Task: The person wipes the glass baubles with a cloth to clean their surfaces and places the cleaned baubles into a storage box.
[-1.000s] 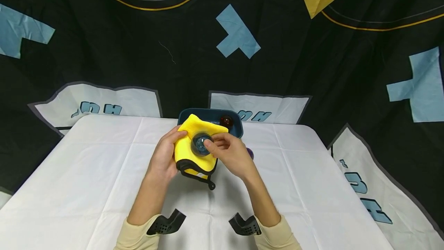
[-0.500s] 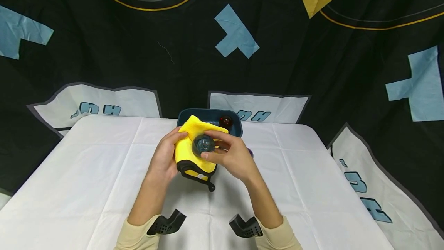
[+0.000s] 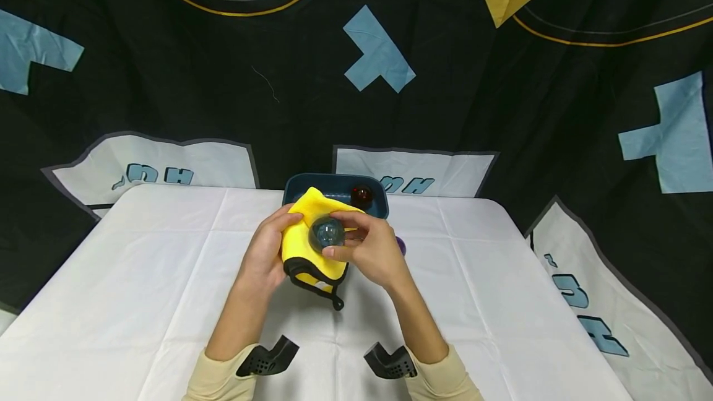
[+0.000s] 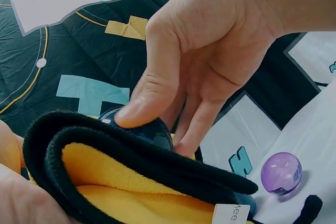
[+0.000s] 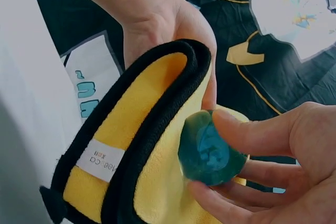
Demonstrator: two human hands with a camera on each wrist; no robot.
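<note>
Left hand at nine o'clock grips a yellow cloth; right hand at three, fingers curved, pinches a ball against it. The counter stretches toward six, far edge at twelve

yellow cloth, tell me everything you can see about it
The yellow cloth looks soft and fuzzy, with thick black edging, a small white printed label and a black hanging loop. It's folded over, its layers gaping at the end nearest the person. The left grip holds it above the white table, in front of the dark tray. A dark glassy ball appears to rest against its upper face.
</note>
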